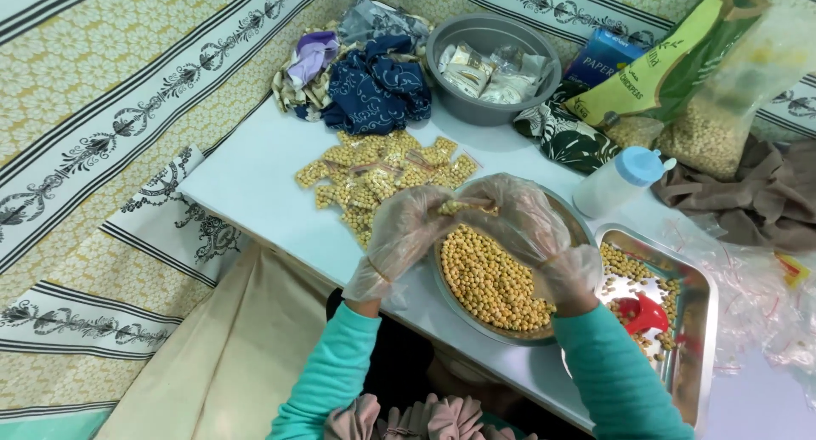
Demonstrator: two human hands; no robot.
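Both my hands wear clear plastic gloves and teal sleeves. My left hand (406,236) and my right hand (527,223) meet above a round metal bowl (576,227) full of yellow chickpeas, and together they pinch a small clear packet of chickpeas (463,206). A pile of several filled small packets (378,176) lies on the white table just beyond my hands.
A steel tray (699,317) with chickpeas and a red scoop (642,312) sits at the right. A grey basin (493,66) with packets, a blue-capped bottle (620,178), a large chickpea bag (714,125), folded cloths (374,83) and loose clear bags (756,295) surround the table.
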